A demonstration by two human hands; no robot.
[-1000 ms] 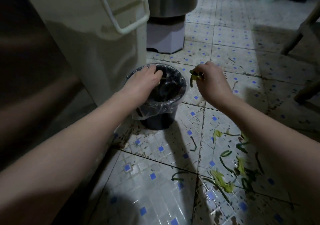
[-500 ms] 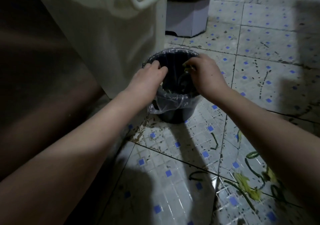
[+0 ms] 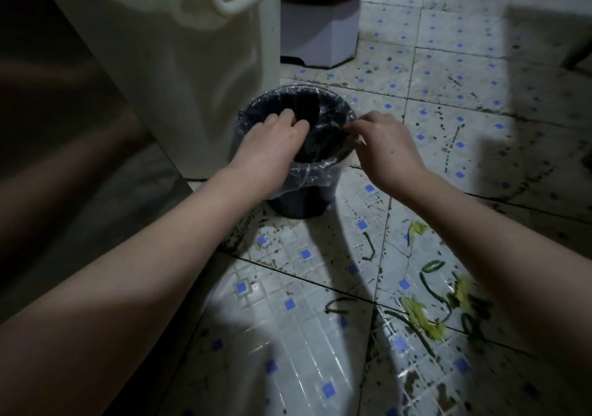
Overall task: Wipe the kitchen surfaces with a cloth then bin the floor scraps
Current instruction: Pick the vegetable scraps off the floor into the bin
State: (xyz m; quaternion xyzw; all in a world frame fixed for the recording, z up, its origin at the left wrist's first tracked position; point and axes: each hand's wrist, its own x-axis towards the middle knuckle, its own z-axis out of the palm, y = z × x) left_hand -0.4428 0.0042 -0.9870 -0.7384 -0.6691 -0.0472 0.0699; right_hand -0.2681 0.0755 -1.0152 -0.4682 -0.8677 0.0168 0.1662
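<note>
While our left hand (image 3: 272, 146) is gripping the near rim of the bin (image 3: 301, 201), its fingers (image 3: 286, 120) curled over the plastic liner (image 3: 307, 175), our right hand (image 3: 386, 148) is hovering at the right rim with its fingers pinched narrow. We cannot tell whether they are pinching a scrap or the liner. We are judging the binning as unfinished, since green and yellow scraps (image 3: 423, 318) are lying scattered on the floor (image 3: 288, 345), near the bin but apart from it. No cloth is showing, so we are leaving the wiping unjudged.
</note>
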